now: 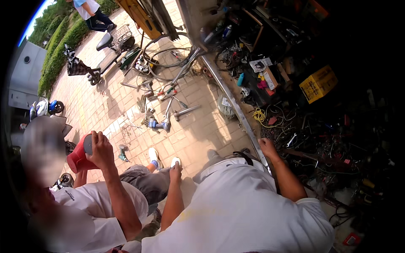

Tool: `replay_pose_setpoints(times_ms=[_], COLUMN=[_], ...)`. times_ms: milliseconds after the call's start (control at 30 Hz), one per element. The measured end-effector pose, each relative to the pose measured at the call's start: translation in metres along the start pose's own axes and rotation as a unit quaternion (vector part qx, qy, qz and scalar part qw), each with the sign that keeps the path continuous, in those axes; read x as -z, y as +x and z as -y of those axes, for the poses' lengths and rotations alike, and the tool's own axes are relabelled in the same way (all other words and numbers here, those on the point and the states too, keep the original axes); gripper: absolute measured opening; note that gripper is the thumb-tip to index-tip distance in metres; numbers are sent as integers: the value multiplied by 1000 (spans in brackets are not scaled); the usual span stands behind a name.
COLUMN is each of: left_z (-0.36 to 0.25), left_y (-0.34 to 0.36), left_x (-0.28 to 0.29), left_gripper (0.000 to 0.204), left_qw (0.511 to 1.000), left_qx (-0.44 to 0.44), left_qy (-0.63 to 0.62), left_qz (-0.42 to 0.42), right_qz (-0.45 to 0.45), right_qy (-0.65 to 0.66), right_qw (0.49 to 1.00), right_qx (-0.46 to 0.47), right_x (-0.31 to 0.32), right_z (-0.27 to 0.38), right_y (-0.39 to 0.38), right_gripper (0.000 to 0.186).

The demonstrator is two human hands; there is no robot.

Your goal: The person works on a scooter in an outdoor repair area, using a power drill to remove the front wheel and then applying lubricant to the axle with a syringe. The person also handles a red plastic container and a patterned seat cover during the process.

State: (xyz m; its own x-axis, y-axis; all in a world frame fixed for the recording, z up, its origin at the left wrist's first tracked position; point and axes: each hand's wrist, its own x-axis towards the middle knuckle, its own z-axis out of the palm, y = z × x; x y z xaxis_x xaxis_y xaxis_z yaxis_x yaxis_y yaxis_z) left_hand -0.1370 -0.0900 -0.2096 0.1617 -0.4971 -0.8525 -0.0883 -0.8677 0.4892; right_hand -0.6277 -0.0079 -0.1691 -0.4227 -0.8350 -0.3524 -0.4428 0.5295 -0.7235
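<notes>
My left hand (176, 172) hangs low at my left side with its fingers curled closed; what they hold, if anything, is hidden. Just beyond it shows a white shoe (176, 161). My right hand (266, 147) is closed like a fist beside the long metal door rail (234, 106); I cannot make out anything in it. On my left a person in a white shirt raises a red bucket-shaped container (76, 157), one hand (101, 149) on its dark grey round end.
Tools lie on the paving: a blue power tool (158, 125), a green drill (122, 153), a long-handled hammer (187, 111). Beyond stands an electric scooter (105, 59). Right of the rail are tangled cables, a yellow box (318, 84) and yellow cord (259, 114).
</notes>
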Motion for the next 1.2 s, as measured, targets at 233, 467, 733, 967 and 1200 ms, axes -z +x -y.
replay_pose_setpoints(times_ms=[233,467,733,967,1200], left_z=[-158,-244,-150,-211,-206], left_y=[-82,-104,-2,-51,-52], left_x=[-164,-163,-174,-207,-78], left_gripper=[81,55,54,49,36], left_qw=[875,886,911,856,982], left_qx=[-27,-333,-339,2,-112], left_qy=[-253,-128,196,-312,-129], left_qz=[413,295,128,413,-74], right_qz=[-64,332,192,77,425], right_qy=[37,-118,507,150,-346], right_qw=[871,935,825,877,833], right_qx=[485,-38,-156,450,78], right_x=[-38,-97,-87,-127,-71], right_z=[298,84,279,222,-25], right_y=[7,69,47,120,240], right_gripper=[61,54,49,40,39])
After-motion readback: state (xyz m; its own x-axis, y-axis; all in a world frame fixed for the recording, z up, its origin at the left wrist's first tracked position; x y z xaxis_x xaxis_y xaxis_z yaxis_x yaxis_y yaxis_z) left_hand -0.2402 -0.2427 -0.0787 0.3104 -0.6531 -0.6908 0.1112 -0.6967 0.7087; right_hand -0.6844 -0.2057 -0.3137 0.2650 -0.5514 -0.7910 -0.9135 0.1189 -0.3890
